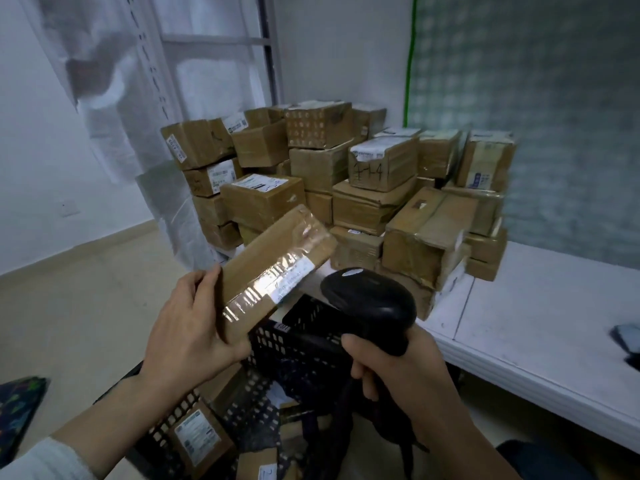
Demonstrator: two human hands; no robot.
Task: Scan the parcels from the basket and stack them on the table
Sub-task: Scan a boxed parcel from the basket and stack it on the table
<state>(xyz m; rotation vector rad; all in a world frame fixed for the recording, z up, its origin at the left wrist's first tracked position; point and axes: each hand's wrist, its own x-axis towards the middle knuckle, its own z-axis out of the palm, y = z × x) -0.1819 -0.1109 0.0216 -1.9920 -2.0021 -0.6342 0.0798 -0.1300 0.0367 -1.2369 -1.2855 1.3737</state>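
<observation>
My left hand (pixel 187 327) grips a flat brown cardboard parcel (pixel 273 261) by its near end, holding it tilted above the black plastic basket (pixel 298 344). Clear tape and a white label run across the parcel's face. My right hand (pixel 391 368) grips a black handheld barcode scanner (pixel 374 306), its head just right of the parcel's label. More taped parcels (pixel 201 438) lie inside the basket below my hands. A large stack of brown parcels (pixel 363 188) stands on the white table (pixel 540 327) beyond.
A dark phone-like item (pixel 627 337) lies at the table's right edge. A plastic-wrapped metal shelf (pixel 162 98) stands at the left behind the stack. A patterned fabric item (pixel 17 410) lies on the floor at the lower left. A green-edged patterned panel (pixel 519 98) leans on the right wall.
</observation>
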